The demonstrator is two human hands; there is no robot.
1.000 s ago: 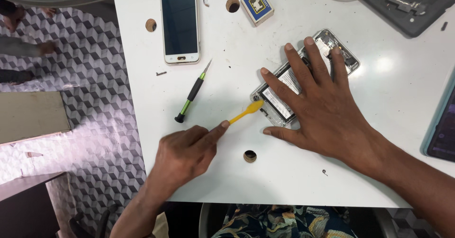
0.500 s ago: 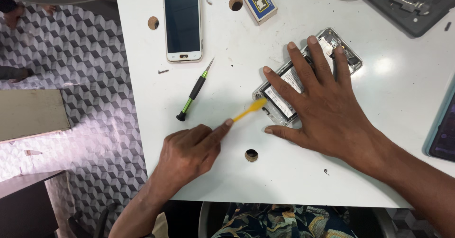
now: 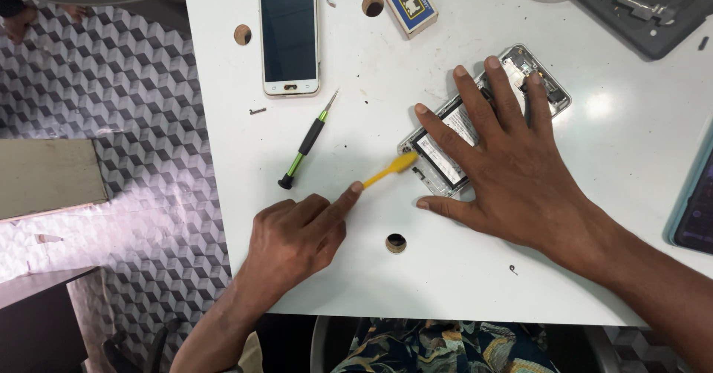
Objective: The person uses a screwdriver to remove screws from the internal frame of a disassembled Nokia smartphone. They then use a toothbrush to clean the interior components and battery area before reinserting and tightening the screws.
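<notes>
An opened phone (image 3: 546,91) lies back-up on the white table (image 3: 371,284), its battery (image 3: 442,150) showing. My right hand (image 3: 512,172) rests flat on it, fingers spread, pinning it down. My left hand (image 3: 297,236) grips a yellow plastic pry tool (image 3: 390,169), index finger stretched along it. The tool's flat tip touches the phone's lower left corner beside the battery.
A green-and-black screwdriver (image 3: 304,144) lies left of the pry tool. A white phone (image 3: 288,31) lies face up at the top. A small blue-and-yellow box (image 3: 413,5), a grey tray (image 3: 639,5), another device (image 3: 694,206) at the right edge and holes in the tabletop are around.
The pry tool's tip has stayed at the phone's corner with only slight shifts. Both hands keep their places.
</notes>
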